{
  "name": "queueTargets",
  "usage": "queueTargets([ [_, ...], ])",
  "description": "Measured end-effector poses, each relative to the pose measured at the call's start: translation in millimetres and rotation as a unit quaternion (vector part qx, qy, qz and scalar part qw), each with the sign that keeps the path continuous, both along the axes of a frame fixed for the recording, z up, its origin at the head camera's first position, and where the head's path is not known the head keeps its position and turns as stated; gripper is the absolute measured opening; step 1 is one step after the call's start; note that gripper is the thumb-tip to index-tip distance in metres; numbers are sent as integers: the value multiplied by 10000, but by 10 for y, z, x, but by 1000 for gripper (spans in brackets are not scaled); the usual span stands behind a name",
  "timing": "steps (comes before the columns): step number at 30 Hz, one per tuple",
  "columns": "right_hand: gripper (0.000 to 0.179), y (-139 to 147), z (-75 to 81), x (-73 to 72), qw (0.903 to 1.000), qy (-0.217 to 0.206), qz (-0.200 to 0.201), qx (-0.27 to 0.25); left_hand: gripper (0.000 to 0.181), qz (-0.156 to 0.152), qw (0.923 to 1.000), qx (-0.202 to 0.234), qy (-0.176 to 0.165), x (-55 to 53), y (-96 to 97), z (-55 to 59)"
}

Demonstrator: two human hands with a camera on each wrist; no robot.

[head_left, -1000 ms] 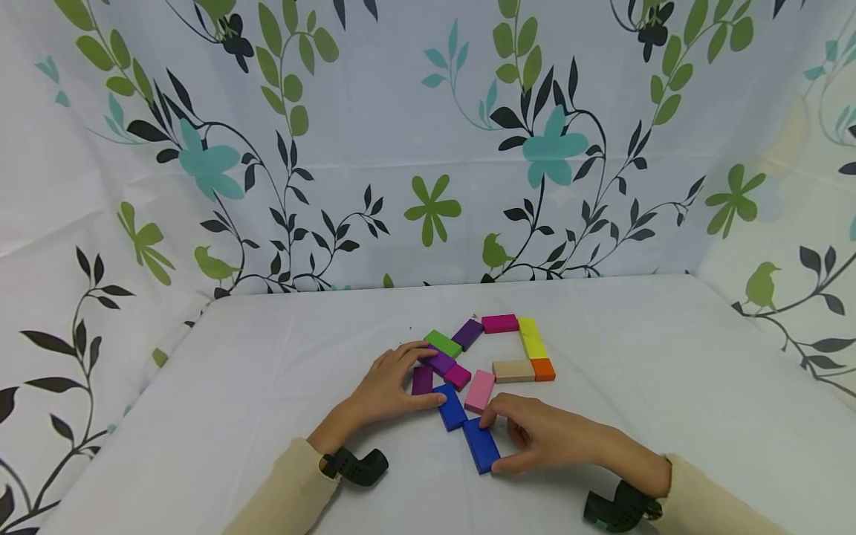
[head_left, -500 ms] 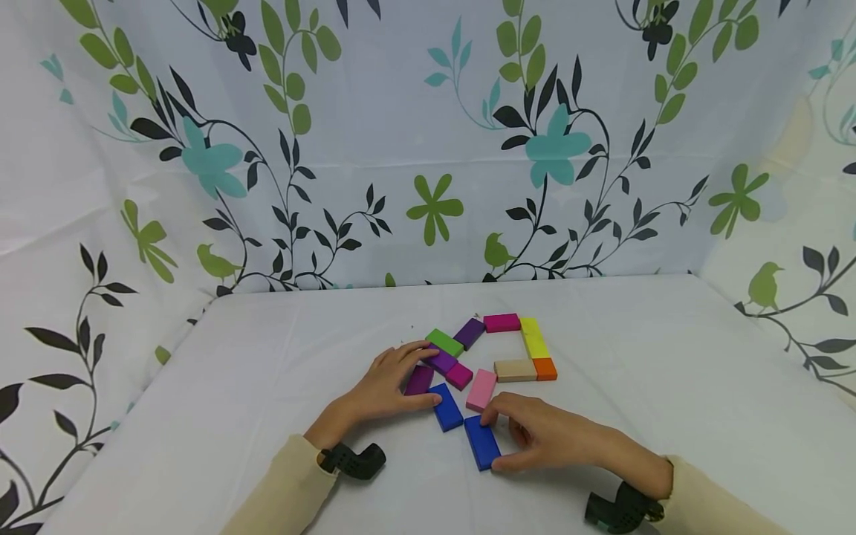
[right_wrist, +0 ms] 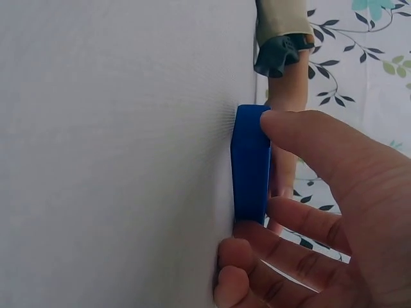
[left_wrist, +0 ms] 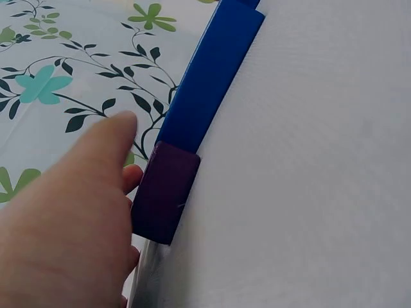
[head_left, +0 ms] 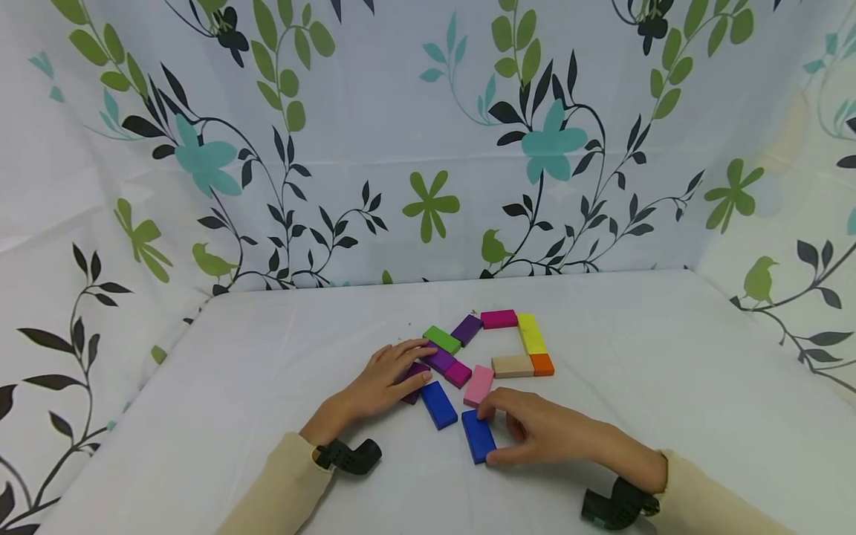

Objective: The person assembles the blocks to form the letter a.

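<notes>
My right hand [head_left: 555, 431] pinches a blue block [head_left: 478, 438] by its ends, thumb at the near end and index finger at the far one. It lies close over the white cloth in the right wrist view. My left hand [head_left: 384, 383] reaches across a dark purple block [left_wrist: 167, 192] with fairly straight fingers. Its thumb overlaps that block in the head view, and its fingertips lie at a violet block [head_left: 441, 360]. Between the hands, a second blue block [head_left: 438, 406] meets the dark purple one at its far end, with a gap to the held block.
Beyond the hands, blocks form a bent outline: magenta [head_left: 458, 374], pink [head_left: 478, 386], green [head_left: 442, 339], deep purple [head_left: 466, 330], crimson [head_left: 498, 319], yellow [head_left: 531, 334], orange [head_left: 542, 364] and tan [head_left: 513, 366]. A leaf-patterned curtain [head_left: 374, 148] hangs behind the white table [head_left: 635, 357].
The left thumb has left the second blue block and come over the dark purple one, which has turned askew. That blue block has shifted left, away from the held one. My right hand keeps its pinch.
</notes>
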State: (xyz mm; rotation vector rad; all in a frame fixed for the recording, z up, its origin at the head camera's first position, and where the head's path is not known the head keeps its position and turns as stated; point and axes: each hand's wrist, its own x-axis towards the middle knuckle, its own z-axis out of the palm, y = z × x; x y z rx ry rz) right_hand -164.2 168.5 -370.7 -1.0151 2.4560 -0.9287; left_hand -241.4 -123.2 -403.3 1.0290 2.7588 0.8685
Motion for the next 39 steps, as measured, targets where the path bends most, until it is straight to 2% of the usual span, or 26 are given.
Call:
queueTargets([
  [12, 37, 2, -4, 3, 9996, 144, 96, -229, 54, -65, 9999, 25, 83, -7, 9, -27],
  [19, 28, -11, -4, -16, 9979, 487, 103, -407, 51, -80, 9999, 98, 103, -9, 4, -32],
  [32, 13, -69, 12, -34, 9944, 982, -117, -385, 49, -88, 9998, 89, 181, 1, -14, -22],
  [39, 15, -123, 25, -38, 9933, 1062, -245, -393, 49, -97, 9998, 88, 158, 14, -9, -1],
])
